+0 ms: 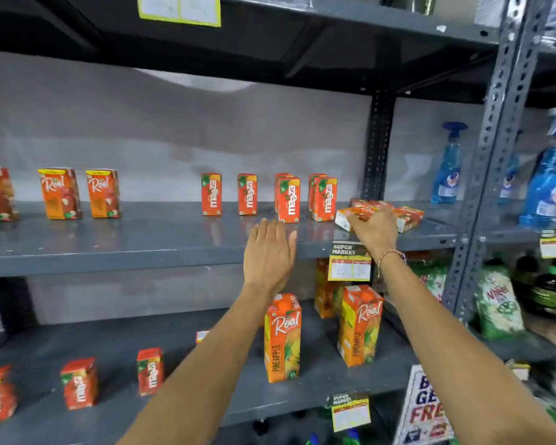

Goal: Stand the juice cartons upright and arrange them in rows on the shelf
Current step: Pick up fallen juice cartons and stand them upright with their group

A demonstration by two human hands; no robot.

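On the grey middle shelf (142, 245) small red Maaza cartons (288, 199) stand upright in short rows right of centre. Orange Real cartons (60, 193) stand upright to the left. At the shelf's right end several small cartons lie flat (410, 218). My right hand (373, 228) rests on that pile, its fingers closed over one lying carton (350, 216). My left hand (270, 255) hovers flat at the shelf's front edge, fingers apart and holding nothing, just in front of the Maaza rows.
A perforated steel upright (491, 149) bounds the bay on the right, with blue spray bottles (446, 165) beyond it. A price tag (350, 261) hangs from the shelf edge. The lower shelf holds tall pineapple cartons (282, 338) and small red cartons (79, 383).
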